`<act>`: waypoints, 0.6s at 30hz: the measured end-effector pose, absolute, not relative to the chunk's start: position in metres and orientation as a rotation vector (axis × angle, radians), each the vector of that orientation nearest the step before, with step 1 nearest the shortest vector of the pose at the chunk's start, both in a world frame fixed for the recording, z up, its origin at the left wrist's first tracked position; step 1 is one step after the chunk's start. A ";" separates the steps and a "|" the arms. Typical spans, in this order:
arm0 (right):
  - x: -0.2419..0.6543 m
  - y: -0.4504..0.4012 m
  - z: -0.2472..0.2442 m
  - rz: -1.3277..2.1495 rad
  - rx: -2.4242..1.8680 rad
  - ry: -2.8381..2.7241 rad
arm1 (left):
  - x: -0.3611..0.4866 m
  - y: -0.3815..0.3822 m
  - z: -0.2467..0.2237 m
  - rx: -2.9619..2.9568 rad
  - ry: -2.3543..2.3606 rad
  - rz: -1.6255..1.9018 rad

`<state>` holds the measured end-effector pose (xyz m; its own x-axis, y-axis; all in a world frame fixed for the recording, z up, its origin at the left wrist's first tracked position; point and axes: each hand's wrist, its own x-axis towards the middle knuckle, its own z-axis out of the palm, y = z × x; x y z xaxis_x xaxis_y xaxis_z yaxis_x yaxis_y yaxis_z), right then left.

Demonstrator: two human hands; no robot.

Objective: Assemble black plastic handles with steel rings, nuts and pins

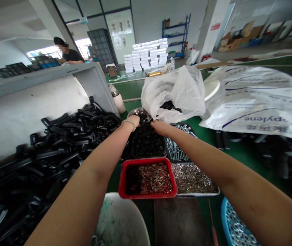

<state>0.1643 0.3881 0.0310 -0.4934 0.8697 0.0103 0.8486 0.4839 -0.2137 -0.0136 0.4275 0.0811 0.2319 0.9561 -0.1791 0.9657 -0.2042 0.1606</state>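
Both arms reach forward over the bench. My left hand (135, 120), with a beaded bracelet at the wrist, is at the near edge of a round metal bowl (133, 111) holding small black parts. To its right, my right hand (156, 125) is at the far edge of a black tray of small black parts (148, 141). The fingers of both hands are curled, and what they hold, if anything, is too small to make out. Nearer me stands a red bin (121, 184) with pins and dark pieces.
Black curved parts (71, 133) fill a grey crate on the left. Silver bolts (178, 147) and a tray of small metal pieces (194, 179) lie right. An open plastic bag (186, 92) stands beyond. A person (71, 54) is at the back left. Nearest are a white basin (125, 218) and blue basket (224, 212).
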 end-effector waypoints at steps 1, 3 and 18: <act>0.165 0.388 0.031 0.288 -1.517 -2.570 | -0.012 0.427 0.081 2.292 1.804 -0.094; 0.169 0.389 0.032 0.318 -1.530 -2.484 | -0.011 0.425 0.080 2.336 1.780 -0.126; 0.156 0.404 0.031 0.298 -1.658 -2.387 | -0.031 0.410 0.081 2.263 1.676 0.178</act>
<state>0.1560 0.4044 0.0310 -0.3398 0.9383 0.0642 0.8938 0.3434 -0.2884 -0.0309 0.4099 0.0811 0.3048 0.9483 -0.0883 0.9086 -0.2617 0.3254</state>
